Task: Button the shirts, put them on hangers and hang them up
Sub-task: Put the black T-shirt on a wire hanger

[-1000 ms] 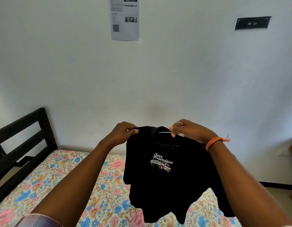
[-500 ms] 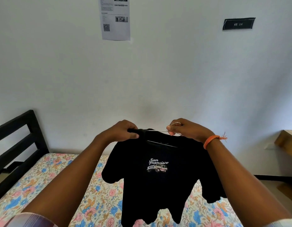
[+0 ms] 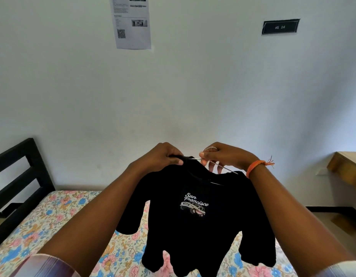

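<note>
Above a floral bed [image 3: 59,214], the left hand [image 3: 163,156] pinches a black T-shirt's [image 3: 195,220] shoulder; the right hand [image 3: 227,156] grips its wire hanger [image 3: 219,166].

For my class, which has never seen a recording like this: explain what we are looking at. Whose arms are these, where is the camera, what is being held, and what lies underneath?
No machine here: a person wears one wide-angle camera on the head, looking forward and down, so both arms reach into the picture from below. The left hand grips the shoulder of a black T-shirt printed "San Francisco" with a small car. The right hand pinches a thin wire hanger whose arm runs into the shirt's neck opening. The shirt hangs in the air above a bed with a flowered sheet and a dark frame. Behind is a white wall with a printed paper sheet and a small dark sign.
</note>
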`<state>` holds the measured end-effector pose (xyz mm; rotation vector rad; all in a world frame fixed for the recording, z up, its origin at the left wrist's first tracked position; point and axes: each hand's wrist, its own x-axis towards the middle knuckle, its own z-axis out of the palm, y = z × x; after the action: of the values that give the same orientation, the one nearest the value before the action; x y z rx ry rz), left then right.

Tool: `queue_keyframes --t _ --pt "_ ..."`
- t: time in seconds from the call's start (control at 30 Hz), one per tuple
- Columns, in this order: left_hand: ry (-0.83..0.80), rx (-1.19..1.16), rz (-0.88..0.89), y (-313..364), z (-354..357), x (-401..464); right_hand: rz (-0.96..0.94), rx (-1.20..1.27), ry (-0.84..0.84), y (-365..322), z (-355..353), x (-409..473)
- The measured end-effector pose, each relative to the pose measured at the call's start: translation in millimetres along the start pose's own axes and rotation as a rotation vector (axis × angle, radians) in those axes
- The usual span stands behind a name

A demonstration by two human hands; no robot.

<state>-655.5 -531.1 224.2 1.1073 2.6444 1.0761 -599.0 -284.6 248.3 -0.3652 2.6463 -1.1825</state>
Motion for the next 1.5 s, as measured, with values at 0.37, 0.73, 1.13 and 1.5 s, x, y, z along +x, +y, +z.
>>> queue_keyframes --t 0.37,0.73,1.13,1.5 --pt "0.211 0.116 0.049 25 20 17 -0.031 0.075 0.334 45 -16 -40" --pt "0.144 -0.003 0.072 68 58 60 -0.072 -0.481 0.754 94 -47 -92" --pt "0.153 -0.083 0.252 130 123 103 0.284 -0.763 0.973 120 -68 -213" --pt "-0.007 -0.26 0.544 252 232 117 0.609 -0.775 1.304 114 -17 -409"
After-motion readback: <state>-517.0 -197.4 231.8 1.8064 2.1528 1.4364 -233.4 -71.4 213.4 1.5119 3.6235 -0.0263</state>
